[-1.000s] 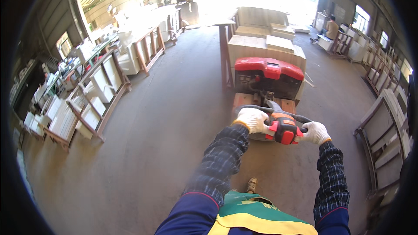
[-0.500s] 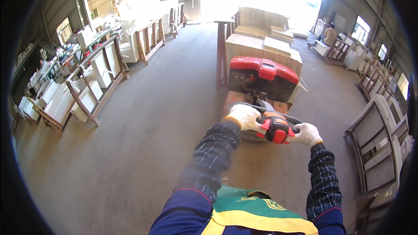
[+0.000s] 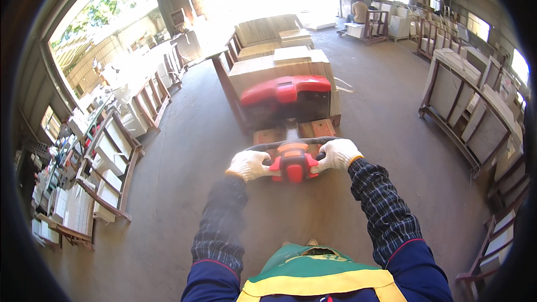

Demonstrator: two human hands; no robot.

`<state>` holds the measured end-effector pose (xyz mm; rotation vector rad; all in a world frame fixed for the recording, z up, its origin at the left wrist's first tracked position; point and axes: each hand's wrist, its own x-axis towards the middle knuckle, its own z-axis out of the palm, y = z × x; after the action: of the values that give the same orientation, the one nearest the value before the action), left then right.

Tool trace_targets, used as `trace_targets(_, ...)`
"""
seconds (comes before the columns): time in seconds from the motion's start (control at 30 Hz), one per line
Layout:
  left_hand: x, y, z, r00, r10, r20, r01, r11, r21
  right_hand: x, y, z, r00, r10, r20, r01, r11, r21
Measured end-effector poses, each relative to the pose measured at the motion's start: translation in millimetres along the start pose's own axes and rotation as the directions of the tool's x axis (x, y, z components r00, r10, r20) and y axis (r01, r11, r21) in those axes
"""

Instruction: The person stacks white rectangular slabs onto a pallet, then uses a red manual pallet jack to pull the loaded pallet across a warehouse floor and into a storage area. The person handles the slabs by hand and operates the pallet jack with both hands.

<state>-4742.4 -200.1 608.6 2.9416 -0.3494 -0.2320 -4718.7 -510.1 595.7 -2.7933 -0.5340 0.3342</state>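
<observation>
Both hands wear white knit gloves and grip the red and black control handle (image 3: 294,161) of a powered pallet truck. My left hand (image 3: 249,165) is wrapped round the left grip, my right hand (image 3: 338,154) round the right one. Beyond the handle sits the truck's red and black body (image 3: 286,90), somewhat blurred. Past it rises a load of pale slabs or boards (image 3: 279,67), with smaller pale pieces (image 3: 292,55) lying on top. A brown upright frame post (image 3: 228,90) stands at the load's left side.
Racks with white slabs (image 3: 112,162) line the left side. More racks with slabs (image 3: 467,109) stand along the right. Farther back on the right, a person (image 3: 358,11) sits beside a rack. Bright daylight fills the wide doorway beyond the load.
The handle has swung from angled to nearly straight in front of me, both hands staying on it. The truck and load now appear farther left, and the view has turned right.
</observation>
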Motion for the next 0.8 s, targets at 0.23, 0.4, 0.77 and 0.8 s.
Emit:
trace_targets(0.23, -30.6, 8.2, 3.5, 1.000, 0.018, -0.014, -0.018, 1.000, 0.009, -39.8, -10.6, 9.7, 0.991, -0.046, -0.122, 0.052, 0.998, 0.047)
trace_targets(0.4, -53.4, 19.2, 12.7, 0.996, 0.055, -0.063, -0.050, 0.995, 0.090, -67.8, -6.8, 19.1, 0.993, -0.051, -0.108, 0.065, 0.989, 0.133)
trace_targets(0.77, -69.0, 20.8, 34.6, 0.960, 0.186, -0.210, -0.186, 0.982, 0.018, -95.3, -14.8, 26.8, 0.997, 0.016, -0.080, -0.006, 0.992, 0.123)
trace_targets(0.8, -70.0, 17.1, 36.2, 0.956, 0.190, -0.224, -0.189, 0.982, 0.023, -95.5, -19.1, 27.4, 0.997, 0.020, -0.070, -0.013, 0.995, 0.104)
